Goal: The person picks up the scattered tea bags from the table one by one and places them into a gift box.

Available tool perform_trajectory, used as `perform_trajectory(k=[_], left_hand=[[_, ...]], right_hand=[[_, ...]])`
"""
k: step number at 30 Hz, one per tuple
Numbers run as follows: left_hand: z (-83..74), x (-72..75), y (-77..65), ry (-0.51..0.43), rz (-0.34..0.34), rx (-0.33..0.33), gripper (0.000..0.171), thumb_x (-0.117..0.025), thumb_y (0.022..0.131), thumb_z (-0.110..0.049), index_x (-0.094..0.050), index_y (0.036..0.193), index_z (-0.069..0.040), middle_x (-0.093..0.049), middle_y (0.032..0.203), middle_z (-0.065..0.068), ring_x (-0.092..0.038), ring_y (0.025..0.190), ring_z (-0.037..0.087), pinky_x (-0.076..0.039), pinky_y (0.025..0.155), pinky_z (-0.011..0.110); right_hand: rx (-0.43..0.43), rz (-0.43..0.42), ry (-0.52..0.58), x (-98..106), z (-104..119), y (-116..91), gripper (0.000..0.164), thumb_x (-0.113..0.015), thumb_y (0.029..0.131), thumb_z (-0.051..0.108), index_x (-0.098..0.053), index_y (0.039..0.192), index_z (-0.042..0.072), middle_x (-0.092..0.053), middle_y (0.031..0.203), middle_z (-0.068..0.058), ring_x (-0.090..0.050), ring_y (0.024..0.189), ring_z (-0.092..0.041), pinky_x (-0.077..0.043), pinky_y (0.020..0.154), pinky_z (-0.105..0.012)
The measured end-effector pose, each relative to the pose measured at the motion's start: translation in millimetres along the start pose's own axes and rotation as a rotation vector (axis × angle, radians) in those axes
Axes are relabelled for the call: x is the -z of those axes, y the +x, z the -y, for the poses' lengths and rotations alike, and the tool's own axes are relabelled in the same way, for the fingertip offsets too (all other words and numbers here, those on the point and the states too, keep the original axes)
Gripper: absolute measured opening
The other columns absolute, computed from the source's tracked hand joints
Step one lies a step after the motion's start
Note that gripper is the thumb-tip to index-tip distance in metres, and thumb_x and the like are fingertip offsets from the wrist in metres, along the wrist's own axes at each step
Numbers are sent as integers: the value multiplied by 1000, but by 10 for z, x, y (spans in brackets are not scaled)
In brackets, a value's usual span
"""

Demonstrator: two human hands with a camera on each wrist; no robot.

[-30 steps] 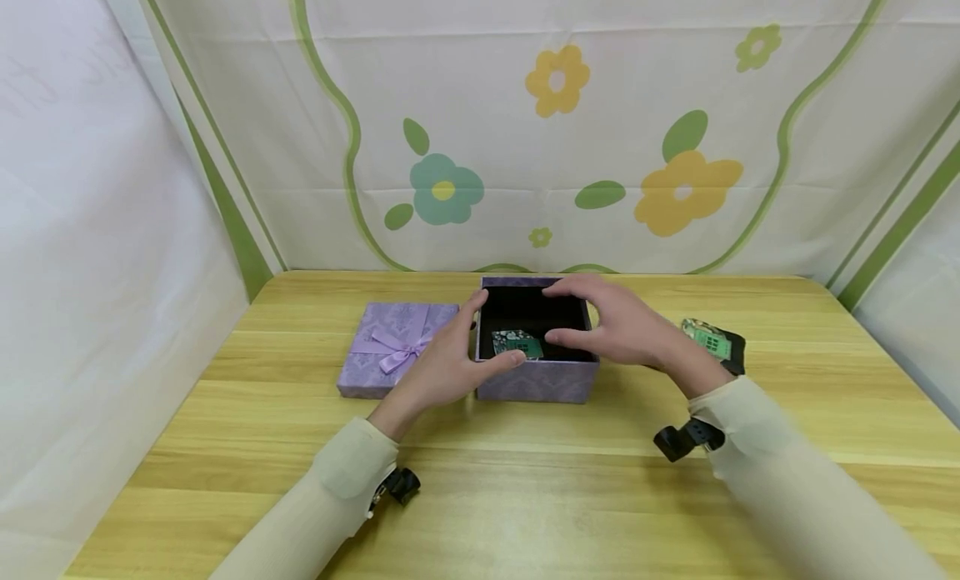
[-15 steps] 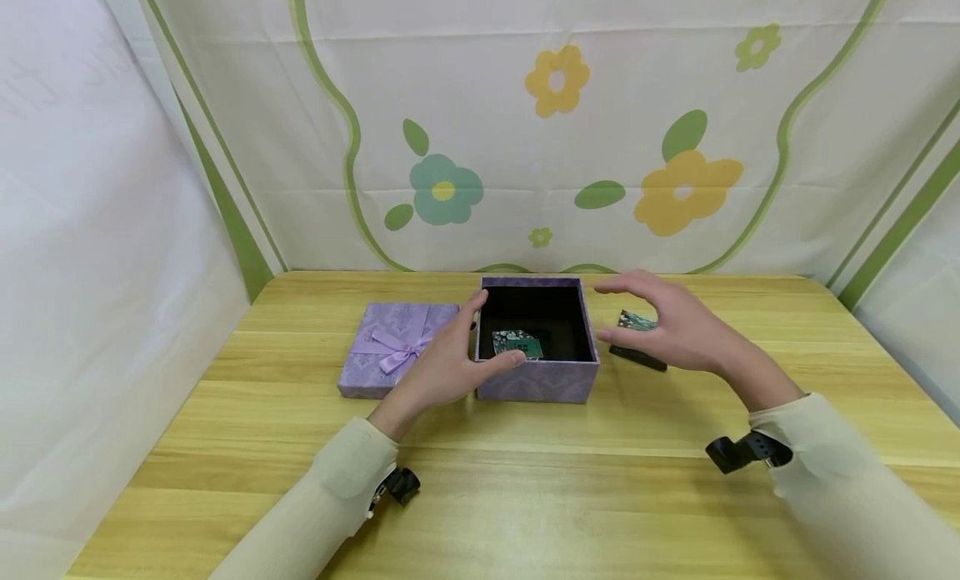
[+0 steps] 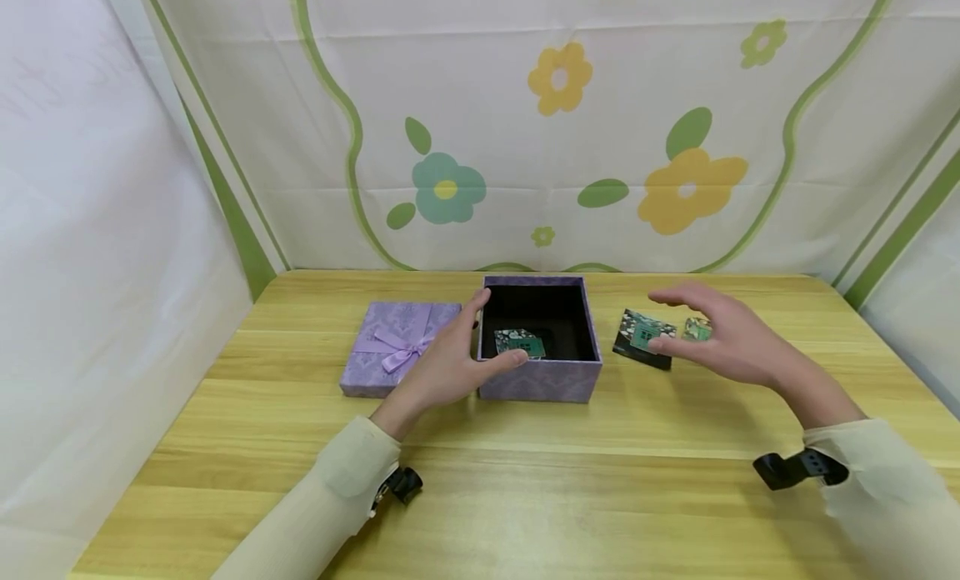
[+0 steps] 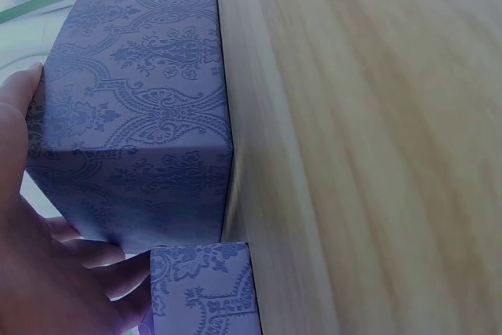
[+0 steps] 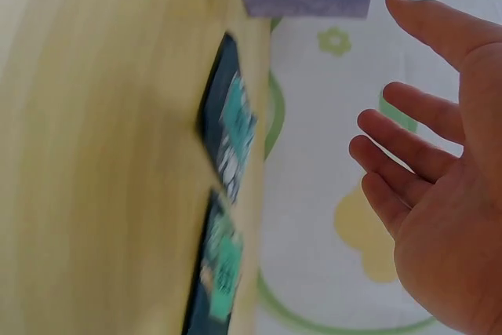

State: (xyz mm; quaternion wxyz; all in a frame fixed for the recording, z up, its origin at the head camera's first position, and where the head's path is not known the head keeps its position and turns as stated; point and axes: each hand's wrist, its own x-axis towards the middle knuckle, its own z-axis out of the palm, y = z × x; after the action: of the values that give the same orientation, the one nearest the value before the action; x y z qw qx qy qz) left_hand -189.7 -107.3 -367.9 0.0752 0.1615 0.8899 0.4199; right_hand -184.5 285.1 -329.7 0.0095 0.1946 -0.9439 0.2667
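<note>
An uncovered purple patterned box [image 3: 540, 382] with a black inside stands at mid-table. My left hand [image 3: 450, 363] rests against its left side, fingers extended and thumb over the front rim. Inside the box lies a small flat packet [image 3: 517, 341] with a floral print and green label. My right hand [image 3: 720, 338] hovers right of the box, fingers spread and holding nothing. Under its thumb side in the head view is a flat black packet [image 3: 632, 353] with a similar print. Another such packet [image 5: 220, 264] lies beside it, mostly hidden by the hand in the head view.
Left of the box lies its purple lid [image 3: 367, 372] with a ribbon bow, partly behind my left hand. The wooden table [image 3: 525, 488] ends at a white flower-printed cloth [image 3: 495, 105]. More white cloth hangs at the sides.
My right hand has left the box, empty, and moved right until it is over the packets on the table. The left hand and the box have stayed in place.
</note>
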Motion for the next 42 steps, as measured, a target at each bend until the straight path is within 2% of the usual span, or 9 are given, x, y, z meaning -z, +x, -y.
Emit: perform_trajectory(k=[6, 13, 21, 26, 35, 42], left_hand=[[-4, 4, 1, -4, 2, -3, 112, -70, 87, -78, -8, 172, -37, -17, 178, -12, -27, 164, 28, -34, 126, 64], [-1, 12, -7, -4, -7, 3, 112, -71, 88, -76, -9, 172, -37, -19, 178, -10, -30, 163, 29, -36, 125, 64], [-11, 14, -10, 6, -4, -7, 111, -70, 88, -76, -9, 172, -37, -17, 178, -12, -28, 163, 28, -35, 125, 64], [-8, -1, 7, 5, 4, -18, 111, -69, 88, -76, -8, 172, -37, -14, 178, -16, -25, 165, 26, -33, 127, 63], [-8, -4, 6, 0, 8, -11, 110, -70, 88, -76, -7, 171, -39, -14, 178, -16, -24, 165, 27, -33, 126, 65], [1, 3, -8, 4, 3, 4, 111, -70, 88, -77, -8, 172, -39, -15, 178, -16, -26, 164, 28, -34, 125, 66]], right_hand=[[-69, -20, -4, 29, -211, -104, 74, -82, 94, 41, -53, 156, 14, -50, 159, -16, -48, 142, -43, -40, 108, -70], [-93, -15, -20, 40, -451, -156, 78, -85, 92, 40, -53, 154, 5, -53, 151, -22, -50, 136, -45, -40, 107, -68], [-161, 56, -62, 45, -758, -177, 87, -81, 94, 46, -45, 158, -1, -46, 154, -31, -45, 138, -53, -39, 105, -72], [-179, 81, -85, 47, -921, -201, 92, -84, 91, 45, -44, 157, -6, -45, 153, -36, -44, 138, -56, -40, 104, -73], [-210, 136, -90, 45, -1078, -188, 100, -86, 89, 44, -39, 158, -10, -42, 153, -41, -39, 138, -61, -38, 105, -75], [-180, 137, -75, 22, -1120, -165, 99, -89, 86, 41, -42, 155, -13, -45, 151, -41, -39, 138, -61, -36, 107, -74]])
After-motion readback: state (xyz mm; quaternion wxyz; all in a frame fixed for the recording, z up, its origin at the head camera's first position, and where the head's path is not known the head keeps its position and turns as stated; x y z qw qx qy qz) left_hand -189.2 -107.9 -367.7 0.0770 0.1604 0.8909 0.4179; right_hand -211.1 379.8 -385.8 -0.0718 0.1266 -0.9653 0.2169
